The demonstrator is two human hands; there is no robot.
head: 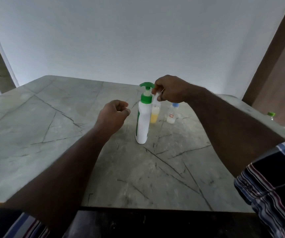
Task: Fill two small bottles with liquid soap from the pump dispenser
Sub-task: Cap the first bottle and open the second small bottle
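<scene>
Nearest is the left hand, hovering above the table; fingers loosely curled, nothing in them, just left of the pump dispenser, prob. so it's ready to steady the body or press the green pump head.

Dispenser stands upright w/ nozzle pointing left, away from both small bottles.

Behind it, right hand: thumb and fingertips pinch the pale top of the yellow-filled bottle, which stands right below those fingers, touching or just beside the dispenser. Looks like capping or uncapping; can't tell which.

Farther right of the fingers, blue-capped bottle stands apart, low whitish fill, capped so it won't spill.
</scene>
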